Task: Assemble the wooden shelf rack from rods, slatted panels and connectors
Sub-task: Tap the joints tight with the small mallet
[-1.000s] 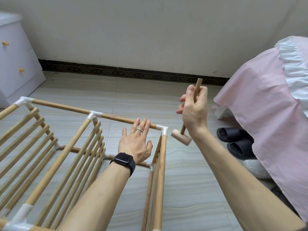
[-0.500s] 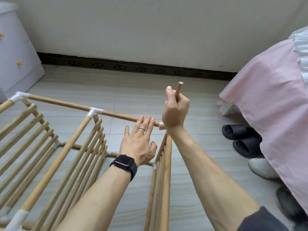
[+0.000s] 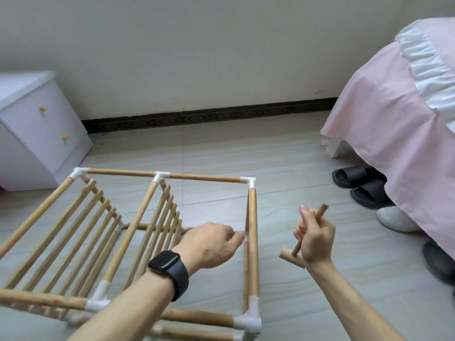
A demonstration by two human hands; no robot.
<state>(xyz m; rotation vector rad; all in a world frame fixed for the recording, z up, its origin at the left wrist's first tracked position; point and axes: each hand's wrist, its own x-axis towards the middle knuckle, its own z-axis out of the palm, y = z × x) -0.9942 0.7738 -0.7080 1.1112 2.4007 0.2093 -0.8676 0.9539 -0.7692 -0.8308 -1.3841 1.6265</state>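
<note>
Pale wooden slatted rack with white plastic connectors (image 3: 134, 225) sits on grey tiled floor (image 3: 270, 156). Left hand (image 3: 209, 242) (black watch (image 3: 167, 263) on wrist) reaches its right-end rods, fingers bent; grip blurred, cannot tell. Right hand (image 3: 316, 238) clamps small wooden mallet (image 3: 288, 256) just beside rack.

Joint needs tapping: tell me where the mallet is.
Head view, lower right: the mallet hangs head-down in the right hand, just right of the rack's end rod.

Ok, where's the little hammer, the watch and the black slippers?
little hammer (image 3: 291, 257): head view, on its wooden head.
watch (image 3: 164, 263): head view, on its dark screen.
black slippers (image 3: 369, 196): head view, on the nearer slipper's strap.
</note>
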